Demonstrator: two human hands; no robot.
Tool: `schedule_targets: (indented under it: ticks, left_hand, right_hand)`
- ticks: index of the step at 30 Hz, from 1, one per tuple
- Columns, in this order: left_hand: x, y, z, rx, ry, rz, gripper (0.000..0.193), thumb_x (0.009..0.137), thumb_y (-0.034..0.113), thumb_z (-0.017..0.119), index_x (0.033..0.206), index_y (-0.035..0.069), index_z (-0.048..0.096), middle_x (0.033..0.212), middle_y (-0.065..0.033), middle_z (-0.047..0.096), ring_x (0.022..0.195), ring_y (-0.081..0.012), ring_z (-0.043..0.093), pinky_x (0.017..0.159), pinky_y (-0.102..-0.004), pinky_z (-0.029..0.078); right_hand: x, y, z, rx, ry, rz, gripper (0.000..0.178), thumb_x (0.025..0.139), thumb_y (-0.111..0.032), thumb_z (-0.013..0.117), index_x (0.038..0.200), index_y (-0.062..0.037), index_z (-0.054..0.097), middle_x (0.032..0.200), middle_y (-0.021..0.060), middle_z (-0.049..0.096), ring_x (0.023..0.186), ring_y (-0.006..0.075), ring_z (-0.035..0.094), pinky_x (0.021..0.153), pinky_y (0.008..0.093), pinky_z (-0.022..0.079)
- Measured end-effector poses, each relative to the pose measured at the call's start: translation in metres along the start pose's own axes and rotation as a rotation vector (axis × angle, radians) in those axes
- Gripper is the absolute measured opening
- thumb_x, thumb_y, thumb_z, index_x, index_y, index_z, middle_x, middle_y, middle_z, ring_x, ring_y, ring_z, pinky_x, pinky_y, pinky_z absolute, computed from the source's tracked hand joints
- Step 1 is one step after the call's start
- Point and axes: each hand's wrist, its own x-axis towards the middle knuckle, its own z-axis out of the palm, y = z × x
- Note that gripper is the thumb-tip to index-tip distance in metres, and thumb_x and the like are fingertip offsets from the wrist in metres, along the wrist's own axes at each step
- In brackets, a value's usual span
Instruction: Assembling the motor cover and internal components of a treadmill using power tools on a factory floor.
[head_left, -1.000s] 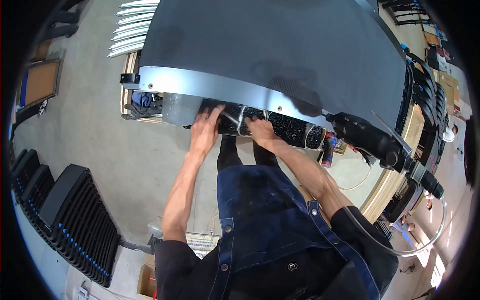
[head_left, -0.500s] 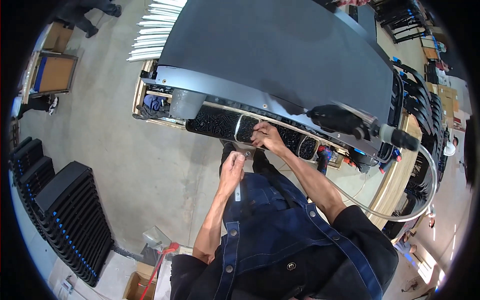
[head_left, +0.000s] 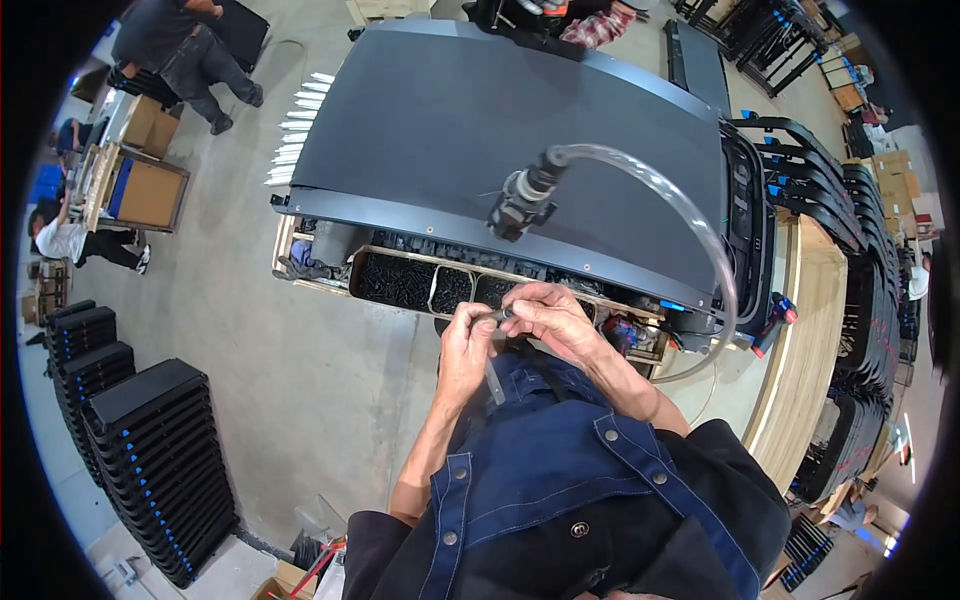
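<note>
My left hand [head_left: 462, 358] is closed round a flat silver metal strip [head_left: 495, 384], whose lower end sticks out below the fingers. My right hand [head_left: 556, 322] is pinched close against the left fingertips, at the upper end of the held piece. A small dark tip shows between the two hands, but whatever my right fingers hold is too small to make out. Just beyond the hands, bins of small black screw-like fasteners [head_left: 396, 281] sit along the workbench front. My right hand hides part of the bins.
A large dark panel [head_left: 500, 125] covers the bench. Above it hangs a black power tool [head_left: 522, 207] on a clear hose [head_left: 690, 215]. Stacked black frames [head_left: 165, 460] stand at left, and a wooden bench [head_left: 800, 350] at right. Other people are at the far side and far left.
My right hand has left the bin of black fasteners and come back to my left hand. The hanging tool has swung left over the panel. My view has shifted.
</note>
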Motion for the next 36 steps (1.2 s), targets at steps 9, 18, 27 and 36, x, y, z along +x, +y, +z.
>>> schedule_targets:
  ticks: [9,18,27,36]
  left_hand:
    - [-0.007,0.026,0.041,0.354,0.162,0.3,0.013,0.098,0.013,0.061,0.108,0.004,0.061,0.09,-0.0084,0.061,0.072,-0.0194,0.059,0.064,-0.0313,0.048]
    - [0.004,0.056,0.028,0.734,0.16,0.671,0.033,0.081,-0.003,0.071,0.111,0.009,0.067,0.094,-0.0083,0.065,0.081,-0.0282,0.061,0.071,-0.0387,0.049]
    - [0.023,0.056,0.004,0.783,0.212,0.746,0.036,0.074,-0.004,0.074,0.108,0.006,0.07,0.089,-0.0086,0.064,0.074,-0.0279,0.06,0.064,-0.0369,0.05]
    - [0.069,0.006,-0.036,-0.096,-0.263,-0.1,0.024,0.088,0.024,0.078,0.092,0.003,0.068,0.08,-0.0005,0.066,0.067,-0.0062,0.056,0.06,-0.0253,0.046]
  right_hand:
    - [-0.021,-0.015,-0.014,0.038,-0.061,-0.03,0.02,0.094,-0.013,0.071,0.107,0.0014,0.069,0.103,0.0112,0.068,0.088,0.0212,0.071,0.079,0.0333,0.059]
    - [-0.019,-0.015,-0.003,0.339,-0.279,0.061,0.016,0.098,-0.017,0.068,0.109,-0.0074,0.063,0.092,0.008,0.067,0.083,0.0225,0.069,0.073,0.0344,0.056]
    - [-0.006,-0.008,0.024,0.434,-0.126,0.032,0.017,0.098,-0.016,0.066,0.11,-0.0046,0.061,0.095,0.0084,0.067,0.079,0.0201,0.068,0.071,0.0351,0.055]
    - [0.024,0.014,0.013,-0.104,0.184,-0.008,0.02,0.099,-0.013,0.064,0.11,0.0013,0.057,0.09,0.0121,0.068,0.074,0.0214,0.071,0.067,0.0326,0.061]
